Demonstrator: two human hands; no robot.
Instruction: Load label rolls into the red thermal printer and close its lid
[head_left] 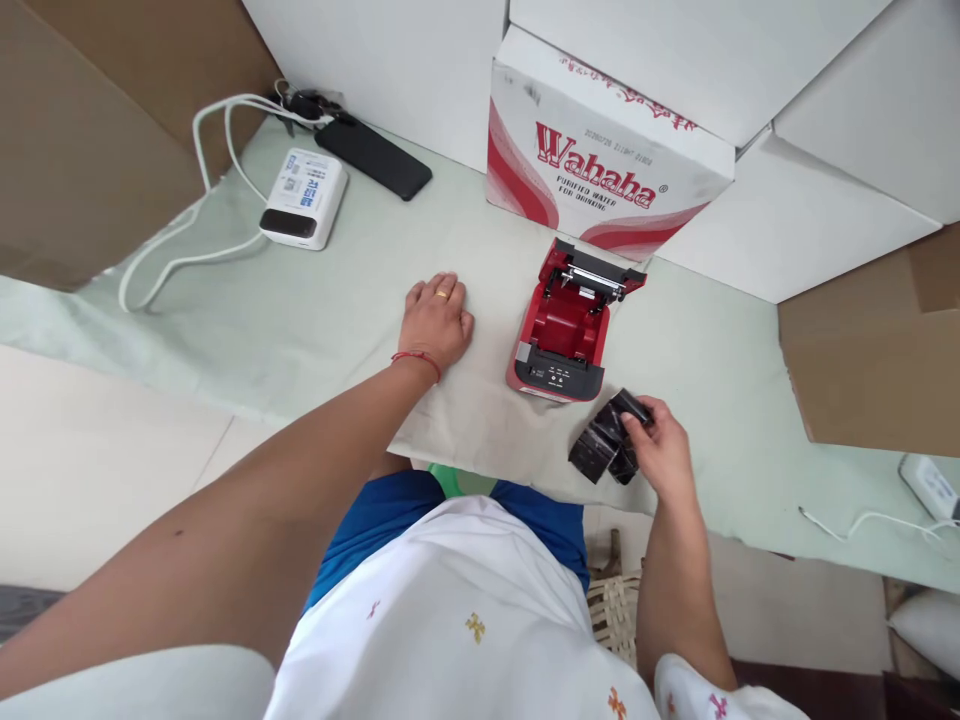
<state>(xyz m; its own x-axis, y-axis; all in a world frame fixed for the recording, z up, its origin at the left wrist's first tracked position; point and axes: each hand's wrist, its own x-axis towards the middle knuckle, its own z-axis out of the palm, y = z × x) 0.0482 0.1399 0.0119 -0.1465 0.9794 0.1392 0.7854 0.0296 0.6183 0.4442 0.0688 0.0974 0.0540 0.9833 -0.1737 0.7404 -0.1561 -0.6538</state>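
Observation:
A small red and black label printer [559, 325] stands on the cloth-covered table in front of me. Its lid is up and the red inner bay shows, with no roll visible in it. My left hand [437, 315] rests on the cloth to the left of the printer, fingers curled in and nothing seen in them. To the printer's lower right, near the table's front edge, my right hand [662, 445] pinches a folded black glossy strip [600, 440]. The strip hangs in several bent pieces; its exact kind is unclear.
A white Wahaha water carton [600, 160] stands just behind the printer. At the back left are a white device [304, 198] with a cable and a black phone [375, 155]. Brown cartons [870, 350] flank the table. Another white device [930, 488] lies at the right edge.

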